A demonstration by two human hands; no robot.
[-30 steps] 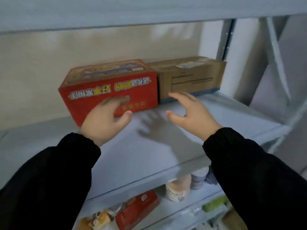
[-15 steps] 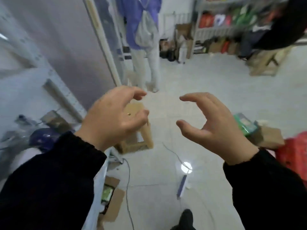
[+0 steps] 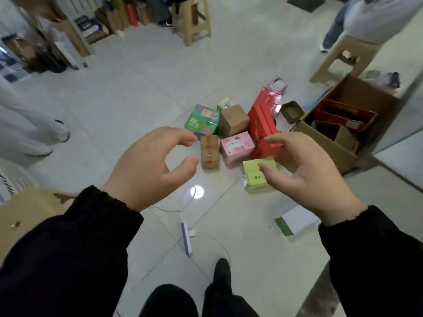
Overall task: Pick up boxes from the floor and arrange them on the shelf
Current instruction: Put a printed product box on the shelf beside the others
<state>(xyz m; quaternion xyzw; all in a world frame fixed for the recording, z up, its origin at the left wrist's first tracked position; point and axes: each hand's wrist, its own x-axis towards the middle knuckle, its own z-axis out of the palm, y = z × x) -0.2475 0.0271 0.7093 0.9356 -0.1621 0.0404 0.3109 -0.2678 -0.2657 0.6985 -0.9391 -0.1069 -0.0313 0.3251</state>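
Note:
A pile of boxes lies on the tiled floor ahead of me: a green box (image 3: 201,120), a brown cardboard cube (image 3: 233,120), a small taped brown box (image 3: 209,153), a pink box (image 3: 237,147), tall red boxes (image 3: 263,120) and a lime-green box (image 3: 254,173). My left hand (image 3: 151,165) and my right hand (image 3: 304,172) hover in the air above the floor, short of the pile, fingers loosely curved, holding nothing. The shelf is out of view.
A large open carton (image 3: 329,147) with red boxes inside stands at the right. Two wooden stools (image 3: 192,19) (image 3: 343,58) and people's legs (image 3: 27,124) stand around. A white cable and purple power strip (image 3: 186,239) lie on the floor by my feet. A flat white-green box (image 3: 295,221) lies nearby.
I have turned away from the shelf, where the red box stays, and now face the pile on the floor. Both hands remain empty and spread in front of me.

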